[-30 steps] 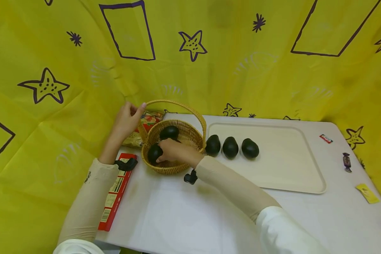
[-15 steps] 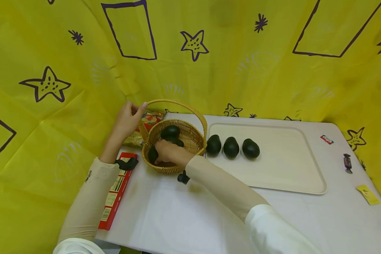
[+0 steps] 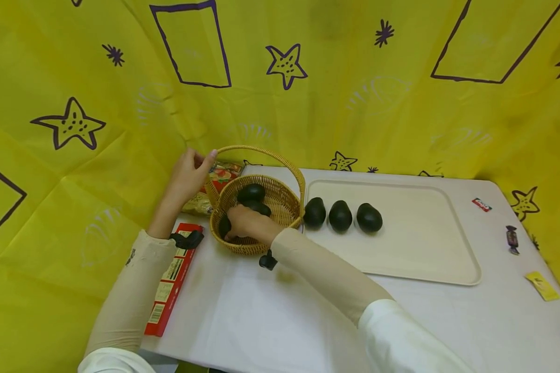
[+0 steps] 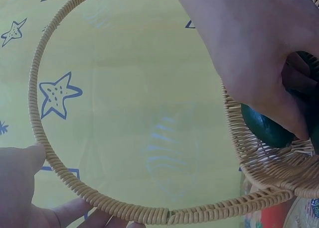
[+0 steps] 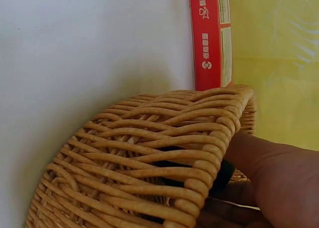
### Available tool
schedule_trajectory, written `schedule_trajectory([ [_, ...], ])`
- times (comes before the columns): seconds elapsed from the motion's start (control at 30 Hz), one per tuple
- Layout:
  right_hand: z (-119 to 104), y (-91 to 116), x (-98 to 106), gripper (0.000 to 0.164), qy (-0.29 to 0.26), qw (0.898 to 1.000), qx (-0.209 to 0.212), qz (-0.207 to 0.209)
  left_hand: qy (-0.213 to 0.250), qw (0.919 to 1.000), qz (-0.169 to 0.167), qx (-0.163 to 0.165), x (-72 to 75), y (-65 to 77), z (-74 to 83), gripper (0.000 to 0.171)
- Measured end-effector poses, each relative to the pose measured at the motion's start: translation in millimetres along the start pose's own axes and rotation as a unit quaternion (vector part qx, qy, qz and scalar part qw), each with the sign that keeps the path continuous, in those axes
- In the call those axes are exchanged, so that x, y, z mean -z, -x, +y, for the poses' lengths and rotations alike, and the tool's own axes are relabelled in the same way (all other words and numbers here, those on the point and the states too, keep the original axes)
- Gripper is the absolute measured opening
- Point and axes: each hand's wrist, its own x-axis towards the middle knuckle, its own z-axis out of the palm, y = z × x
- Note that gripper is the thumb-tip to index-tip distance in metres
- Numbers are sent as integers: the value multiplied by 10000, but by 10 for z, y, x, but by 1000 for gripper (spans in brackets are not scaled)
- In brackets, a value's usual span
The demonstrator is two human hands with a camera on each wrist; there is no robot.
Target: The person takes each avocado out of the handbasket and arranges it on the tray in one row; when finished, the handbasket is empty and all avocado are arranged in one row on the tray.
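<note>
A wicker basket [image 3: 287,204] with a tall arched handle [image 3: 280,159] stands left of the tray. My left hand [image 3: 186,173] holds the handle on its left side, thumb and fingertips against the wrapped cane in the left wrist view. My right hand [image 3: 247,223] reaches down into the basket and grips a dark green avocado [image 3: 224,226] by the left wall, partly hidden by the fingers. Two more avocados lie in the basket: one [image 3: 251,192] at the back and one [image 3: 259,208] just behind my right hand. The basket's woven wall hides most of my right fingers in the right wrist view.
A cream tray [image 3: 415,233] bears three avocados [image 3: 340,216] in a row at its left end. Left of the basket lie a red box [image 3: 170,285] and a shiny food packet [image 3: 224,173]. Small wrapped sweets [image 3: 512,239] lie along the table's right side.
My right hand has gone slightly lower and left in the basket with the avocado, uncovering more of the one behind it. My left hand keeps its place on the handle.
</note>
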Motion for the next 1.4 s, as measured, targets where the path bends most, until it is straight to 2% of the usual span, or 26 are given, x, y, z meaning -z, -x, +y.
schedule_trajectory([
  [0.5,27,106,27,46,-133,9998,47,129,46,10000,-59,-8,7,-23,-7,66],
  [0.7,18,219,131,41,-549,9981,86,274,-10,10000,-70,28,24,-11,-1,67],
  [0.77,26,265,168,46,-620,9974,112,346,-38,10000,-58,36,23,-9,-2,67],
  [0.97,126,455,245,78,-661,9964,169,494,-134,9999,-78,4,13,-13,7,69],
  [1.1,231,629,254,81,-744,9942,364,688,-109,9999,-84,2,-3,-9,6,68],
  [1.3,419,896,245,83,-1109,9848,752,1101,-92,9999,-35,31,-4,-8,18,66],
  [1.4,507,1031,239,84,-1270,9818,753,1197,-77,9999,-61,49,2,0,26,68],
])
